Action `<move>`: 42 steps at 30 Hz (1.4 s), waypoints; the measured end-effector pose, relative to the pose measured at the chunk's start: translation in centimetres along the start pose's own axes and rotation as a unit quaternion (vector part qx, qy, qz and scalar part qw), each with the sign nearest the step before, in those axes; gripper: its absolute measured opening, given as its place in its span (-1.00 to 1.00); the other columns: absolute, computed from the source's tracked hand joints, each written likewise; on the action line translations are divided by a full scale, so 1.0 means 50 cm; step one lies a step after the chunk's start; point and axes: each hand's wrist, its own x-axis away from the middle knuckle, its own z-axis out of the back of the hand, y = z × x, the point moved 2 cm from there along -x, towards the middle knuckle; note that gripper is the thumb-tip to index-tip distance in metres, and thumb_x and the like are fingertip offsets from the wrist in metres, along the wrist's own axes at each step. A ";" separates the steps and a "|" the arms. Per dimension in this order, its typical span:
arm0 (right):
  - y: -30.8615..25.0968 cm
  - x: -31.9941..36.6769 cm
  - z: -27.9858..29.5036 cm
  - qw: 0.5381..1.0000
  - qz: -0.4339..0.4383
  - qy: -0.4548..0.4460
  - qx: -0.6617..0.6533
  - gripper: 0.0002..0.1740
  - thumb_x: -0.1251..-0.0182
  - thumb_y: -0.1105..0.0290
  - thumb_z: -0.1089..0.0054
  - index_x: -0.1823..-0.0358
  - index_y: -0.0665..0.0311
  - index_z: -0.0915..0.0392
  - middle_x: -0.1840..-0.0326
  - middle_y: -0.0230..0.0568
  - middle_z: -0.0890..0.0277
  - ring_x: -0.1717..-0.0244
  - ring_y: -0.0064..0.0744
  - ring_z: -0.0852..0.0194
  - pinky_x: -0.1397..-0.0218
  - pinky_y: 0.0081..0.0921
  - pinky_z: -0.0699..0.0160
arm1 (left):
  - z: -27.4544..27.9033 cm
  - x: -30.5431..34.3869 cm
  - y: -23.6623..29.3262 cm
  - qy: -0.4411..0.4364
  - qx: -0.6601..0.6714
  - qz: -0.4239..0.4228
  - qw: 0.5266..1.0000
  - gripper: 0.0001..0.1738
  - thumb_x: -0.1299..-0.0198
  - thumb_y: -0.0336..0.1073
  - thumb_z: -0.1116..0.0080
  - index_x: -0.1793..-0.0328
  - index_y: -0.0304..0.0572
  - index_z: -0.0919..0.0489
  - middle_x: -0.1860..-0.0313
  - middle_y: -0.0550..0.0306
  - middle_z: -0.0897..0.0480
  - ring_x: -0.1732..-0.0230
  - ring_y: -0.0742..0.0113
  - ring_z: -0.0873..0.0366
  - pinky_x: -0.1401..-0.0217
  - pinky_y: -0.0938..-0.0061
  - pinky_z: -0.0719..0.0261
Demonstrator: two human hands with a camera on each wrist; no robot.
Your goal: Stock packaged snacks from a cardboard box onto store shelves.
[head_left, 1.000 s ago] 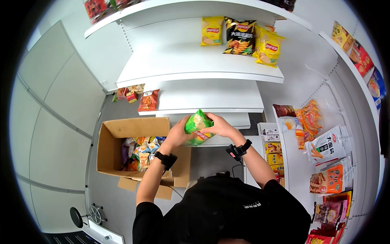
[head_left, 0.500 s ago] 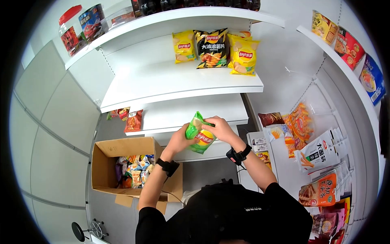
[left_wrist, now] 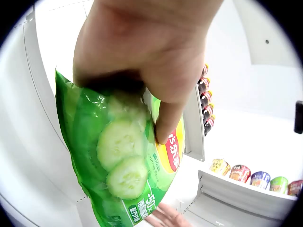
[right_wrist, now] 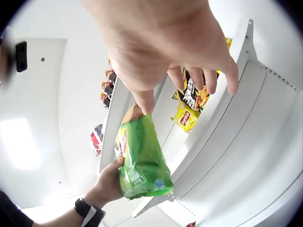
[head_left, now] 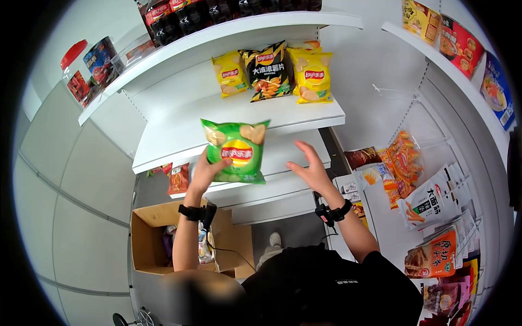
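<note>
My left hand grips a green chip bag by its lower left side and holds it upright in front of the white shelf. The left wrist view shows the thumb and fingers curled round the green chip bag, which has cucumber slices printed on it. My right hand hovers to the bag's right with fingers spread, touching nothing. In the right wrist view the right hand is above the green chip bag, apart from it.
Two yellow chip bags and a black one stand at the back of the shelf. A cardboard box of snacks sits on the floor at lower left. Snack packs hang on the right wall. Bottles line the top shelf.
The green bag has risen from waist height up to the shelf. My right hand has let go of it and opened; the left hand alone holds it now.
</note>
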 end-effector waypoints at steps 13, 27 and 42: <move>0.071 -0.032 -0.001 0.995 -0.089 0.034 -0.041 -0.41 -0.18 0.18 -0.28 -0.19 0.27 -0.37 -0.26 -0.18 -0.31 -0.25 -0.26 -0.27 -0.26 -0.28 -0.24 | 0.005 -0.243 0.081 -0.004 0.095 -0.074 0.993 -0.55 -0.16 -0.36 -0.19 -0.16 -0.35 -0.39 0.02 0.04 -0.59 0.06 0.33 -0.56 0.02 0.46 -0.56; 0.133 0.017 0.072 0.982 -0.141 0.123 -0.009 -0.43 -0.18 0.20 -0.27 -0.18 0.26 -0.38 -0.23 -0.16 -0.35 -0.23 -0.25 -0.31 -0.19 -0.32 -0.30 | -0.141 -0.483 0.000 -0.070 0.176 -0.053 0.980 -0.51 -0.11 -0.38 -0.26 -0.16 -0.32 -0.39 0.03 0.04 -0.60 0.09 0.28 -0.58 0.02 0.43 -0.56; 0.162 0.027 0.076 0.979 -0.175 0.100 -0.015 -0.44 -0.18 0.25 -0.29 -0.20 0.24 -0.38 -0.22 -0.25 -0.36 -0.23 -0.37 -0.31 -0.21 -0.37 -0.31 | -0.151 -0.476 -0.034 -0.046 0.128 -0.077 0.988 -0.50 -0.08 -0.36 -0.30 -0.13 -0.38 -0.40 0.06 0.02 -0.60 0.10 0.29 -0.57 0.00 0.46 -0.52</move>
